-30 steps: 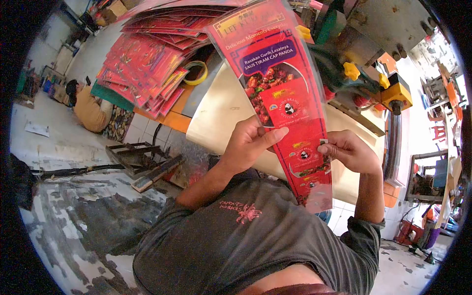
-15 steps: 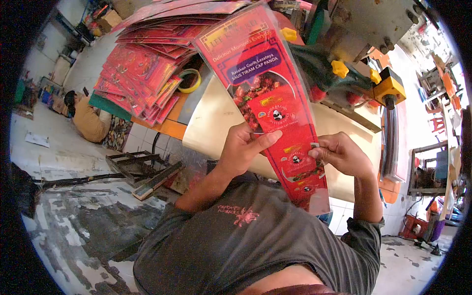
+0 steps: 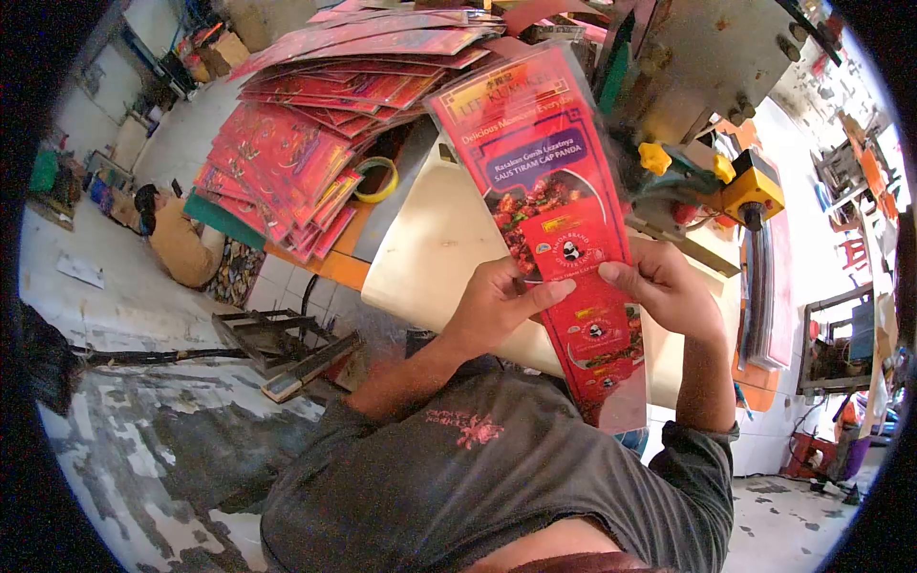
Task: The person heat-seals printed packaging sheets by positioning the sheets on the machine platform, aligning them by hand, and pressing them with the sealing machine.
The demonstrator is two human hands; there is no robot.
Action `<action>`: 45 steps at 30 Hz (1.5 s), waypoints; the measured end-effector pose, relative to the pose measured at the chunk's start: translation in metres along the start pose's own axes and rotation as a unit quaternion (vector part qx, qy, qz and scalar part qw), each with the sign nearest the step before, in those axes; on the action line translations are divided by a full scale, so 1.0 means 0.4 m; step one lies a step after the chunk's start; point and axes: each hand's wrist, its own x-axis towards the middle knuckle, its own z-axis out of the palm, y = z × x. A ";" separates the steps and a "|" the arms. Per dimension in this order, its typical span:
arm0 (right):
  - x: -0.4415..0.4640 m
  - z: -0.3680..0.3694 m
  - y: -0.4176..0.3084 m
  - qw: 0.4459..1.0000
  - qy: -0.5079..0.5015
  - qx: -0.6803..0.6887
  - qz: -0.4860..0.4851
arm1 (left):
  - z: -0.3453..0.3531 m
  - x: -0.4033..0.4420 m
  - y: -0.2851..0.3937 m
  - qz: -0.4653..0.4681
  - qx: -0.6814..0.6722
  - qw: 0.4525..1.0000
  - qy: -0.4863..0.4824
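A long red printed sheet (image 3: 564, 143), with a clear glossy border and food and panda pictures, slants before my chest. My left hand (image 3: 497, 306) grips its left edge below the middle, thumb on the printed face and fingers mostly behind. On the opposite edge, my right hand (image 3: 669, 291) pinches the sheet, its thumb also across the front. What lies behind the sheet is hidden, the right fingertips included. Beneath it, a cream sheet (image 3: 420, 239) covers part of the worktable and curls over its near side.
Piled red printed sheets (image 3: 287, 153) lie at the back left, beside a yellow tape roll (image 3: 376, 180). A machine with yellow knobs (image 3: 654, 159) and a yellow switch box (image 3: 753, 191) stands at the right. A crouching person (image 3: 181, 244) is on the floor at far left.
The printed sheet has moved slightly down and right, turning a little more upright. My right hand has slid up its right edge, its thumb now farther over the front. My left hand still grips it.
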 end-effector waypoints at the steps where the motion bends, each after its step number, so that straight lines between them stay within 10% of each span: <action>1: 0.005 0.004 0.003 1.000 0.013 0.003 -0.023 | -0.008 0.003 0.009 0.009 0.013 1.000 0.010; 8: 0.020 -0.009 -0.033 0.996 -0.087 -0.002 0.027 | -0.057 0.052 0.095 0.166 -0.043 0.978 0.118; 36: 0.138 0.012 -0.123 0.993 -0.044 -0.074 -0.077 | -0.052 0.022 0.126 0.140 -0.034 0.977 0.154; 45: 0.110 -0.015 -0.074 0.967 -0.254 0.033 0.006 | -0.158 0.031 0.161 0.209 -0.056 0.929 0.300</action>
